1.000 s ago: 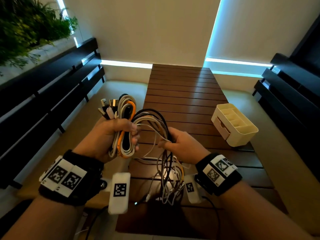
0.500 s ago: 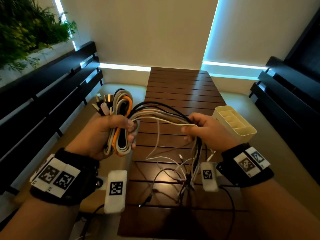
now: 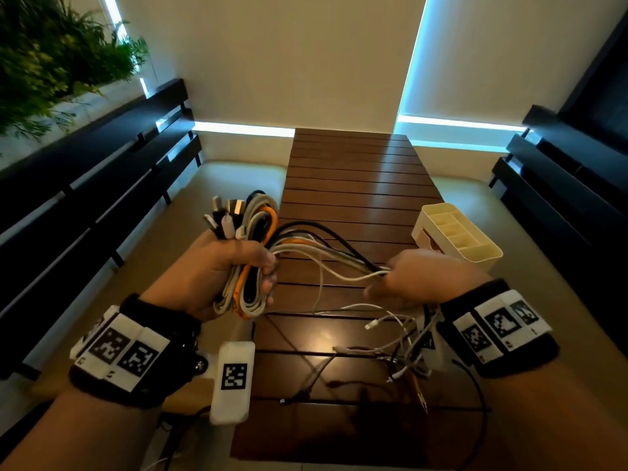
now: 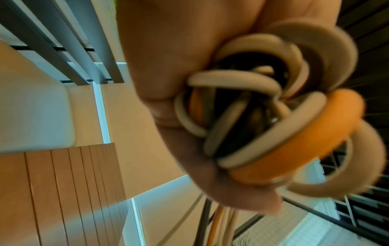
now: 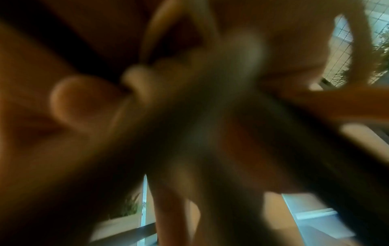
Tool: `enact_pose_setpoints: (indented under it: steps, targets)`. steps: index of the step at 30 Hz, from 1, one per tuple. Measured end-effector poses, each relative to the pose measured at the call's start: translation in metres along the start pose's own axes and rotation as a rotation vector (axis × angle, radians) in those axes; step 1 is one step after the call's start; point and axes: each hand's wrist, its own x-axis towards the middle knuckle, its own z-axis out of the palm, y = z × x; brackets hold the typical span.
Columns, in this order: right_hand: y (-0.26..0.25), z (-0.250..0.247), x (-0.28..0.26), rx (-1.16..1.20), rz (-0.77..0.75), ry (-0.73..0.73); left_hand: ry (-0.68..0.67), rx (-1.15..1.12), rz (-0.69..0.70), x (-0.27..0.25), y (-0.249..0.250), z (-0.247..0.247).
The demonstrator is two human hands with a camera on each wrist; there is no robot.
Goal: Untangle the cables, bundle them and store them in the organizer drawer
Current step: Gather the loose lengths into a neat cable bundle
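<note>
The fingers of the left hand are curled tight round the coil, a folded loop of smooth round cables, white, grey and one orange. Loose strands run from it sideways to the right hand, which seems to pinch them, though blur hides its fingers. The tails hang to the slatted counter. The plastic organizer stands just beyond the right hand.

Place: home balcony | slatted wooden table | benches | plants

One organizer, two hands.
</note>
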Motion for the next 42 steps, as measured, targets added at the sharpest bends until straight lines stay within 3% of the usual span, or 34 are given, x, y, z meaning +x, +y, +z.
enact_pose_setpoints:
  steps: [3, 5, 9, 13, 18, 22, 24, 26, 30, 37, 39, 42]
  targets:
    - [-0.005, 0.007, 0.002, -0.047, -0.009, -0.154, 0.02, 0.025, -0.005, 0.001, -0.005, 0.005]
    - [-0.004, 0.011, 0.002, 0.038, -0.043, -0.167, 0.033, -0.01, -0.019, 0.003, -0.008, 0.004]
    - [0.003, 0.018, 0.006, 0.346, -0.201, 0.047, 0.064, -0.037, -0.022, 0.005, -0.006, -0.003]
    - [0.009, 0.025, 0.004, 0.612, -0.364, 0.168, 0.108, -0.034, -0.003, 0.005, 0.0, -0.006]
    - [0.005, 0.02, 0.002, 0.884, -0.458, 0.419, 0.111, -0.095, -0.051, 0.001, -0.003, -0.012]
    - [-0.006, 0.025, 0.0, 0.997, -0.52, 0.516, 0.116, -0.095, -0.04, -0.001, 0.0, -0.015]
    - [-0.008, 0.029, 0.003, 1.036, -0.53, 0.492, 0.132, -0.096, -0.028, -0.002, 0.0, -0.014]
    - [-0.006, 0.027, 0.01, 0.909, -0.511, 0.427, 0.144, -0.098, -0.031, -0.002, -0.001, -0.015]
    - [0.008, 0.027, 0.03, 0.507, -0.433, 0.086, 0.149, -0.045, -0.052, 0.001, -0.009, -0.02]
    - [0.001, 0.05, 0.053, 0.543, -0.418, -0.195, 0.193, -0.023, -0.056, -0.006, -0.02, -0.038]
    - [-0.001, 0.051, 0.059, 0.57, -0.42, -0.169, 0.177, -0.032, -0.07, -0.011, -0.018, -0.049]
    - [-0.006, 0.044, 0.069, 0.611, -0.34, 0.096, 0.167, -0.06, -0.088, -0.018, -0.016, -0.064]
